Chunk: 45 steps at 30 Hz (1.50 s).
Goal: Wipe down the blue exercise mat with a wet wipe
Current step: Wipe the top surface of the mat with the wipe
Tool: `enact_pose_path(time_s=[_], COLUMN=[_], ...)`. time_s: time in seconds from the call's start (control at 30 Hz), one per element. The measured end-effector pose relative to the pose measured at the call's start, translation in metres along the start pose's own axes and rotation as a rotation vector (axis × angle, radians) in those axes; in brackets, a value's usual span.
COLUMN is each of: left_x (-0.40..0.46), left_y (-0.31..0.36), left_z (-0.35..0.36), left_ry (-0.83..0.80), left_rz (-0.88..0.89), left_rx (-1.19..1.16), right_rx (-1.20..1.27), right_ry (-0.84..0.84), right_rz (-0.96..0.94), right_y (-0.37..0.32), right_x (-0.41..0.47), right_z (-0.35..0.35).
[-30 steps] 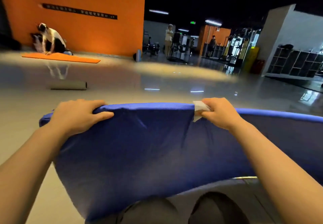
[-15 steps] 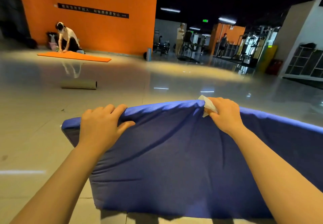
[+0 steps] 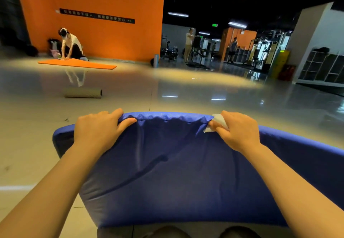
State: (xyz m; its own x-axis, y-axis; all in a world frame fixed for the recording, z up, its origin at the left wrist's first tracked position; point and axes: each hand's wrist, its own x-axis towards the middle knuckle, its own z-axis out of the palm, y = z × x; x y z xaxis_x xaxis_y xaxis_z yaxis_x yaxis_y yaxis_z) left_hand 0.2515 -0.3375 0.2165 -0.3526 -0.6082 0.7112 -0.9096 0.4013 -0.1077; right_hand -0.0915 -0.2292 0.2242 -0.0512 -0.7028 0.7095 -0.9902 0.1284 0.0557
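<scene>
Blue exercise mat is filling the lower centre of the view, its far edge lifted and bowing into an arch at about 12 o'clock from the person's knees. Fabric along that raised edge is puckering between the two hands.

Left hand is gripping the far edge toward 11 o'clock: fingers are curling over the top of the mat, thumb is pressing into the near face. Mat is lying directly under and in front of this hand, with its left corner sitting at about 9 o'clock from the knuckles.

Right hand is gripping the same edge toward 1 o'clock, fingers folding over the top. It is also pinching the wet wipe against the mat; the white wipe is sticking out at 9 o'clock from the hand, crumpled, touching the mat's edge. How much of the wipe is tucked inside the fist cannot be told.

The mat is running on past the right wrist toward 3 o'clock and out of frame.

Background: rolled grey mat is lying on the glossy floor at 10 o'clock, well apart. Farther off, another person is kneeling at an orange mat against an orange wall.
</scene>
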Motion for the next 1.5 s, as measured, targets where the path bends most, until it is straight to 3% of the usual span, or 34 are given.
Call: enact_pose_path(time_s=[0.13, 0.27, 0.4, 0.57, 0.67, 0.83, 1.0, 1.13, 1.3, 1.43, 1.5], left_x=[0.025, 0.027, -0.009, -0.017, -0.014, -0.02, -0.025, -0.028, 0.034, 0.04, 0.036], left_y=[-0.003, -0.011, -0.033, -0.033, -0.042, -0.046, -0.051, -0.056, -0.061, -0.067, -0.073], left_z=[-0.058, -0.066, -0.013, 0.019, 0.022, 0.021, -0.011, -0.04, -0.058, -0.005, 0.026], left_ry=[-0.087, -0.265, -0.091, 0.031, 0.092, 0.067, -0.005, -0.06, -0.118, -0.276, -0.27], left_rz=[0.045, 0.068, 0.12, 0.258, 0.311, 0.331, 0.52, 0.591, 0.516, 0.441, 0.372], left_rx=[0.089, 0.056, -0.042, 0.0, -0.007, -0.029, -0.032, -0.039, 0.032, 0.023, 0.017], right_rx=[0.124, 0.086, -0.001, -0.081, -0.139, -0.217, -0.215, -0.125, -0.121, -0.139, -0.155], right_ry=[0.147, 0.07, 0.066, 0.137, 0.148, 0.22, 0.149, 0.068, 0.004, -0.002, 0.005], right_rz=[0.129, 0.083, -0.287, -0.496, -0.54, -0.357, -0.545, -0.567, -0.567, -0.614, -0.583], right_y=[0.005, 0.006, -0.008, 0.004, 0.008, 0.021, 0.031, 0.035, 0.046, 0.037, 0.028], right_x=[0.003, -0.001, -0.019, -0.003, -0.002, -0.047, -0.044, -0.034, 0.02, 0.047, 0.062], right_z=[-0.048, -0.05, -0.004, 0.018, 0.019, 0.011, -0.02, -0.051, -0.051, 0.019, 0.062])
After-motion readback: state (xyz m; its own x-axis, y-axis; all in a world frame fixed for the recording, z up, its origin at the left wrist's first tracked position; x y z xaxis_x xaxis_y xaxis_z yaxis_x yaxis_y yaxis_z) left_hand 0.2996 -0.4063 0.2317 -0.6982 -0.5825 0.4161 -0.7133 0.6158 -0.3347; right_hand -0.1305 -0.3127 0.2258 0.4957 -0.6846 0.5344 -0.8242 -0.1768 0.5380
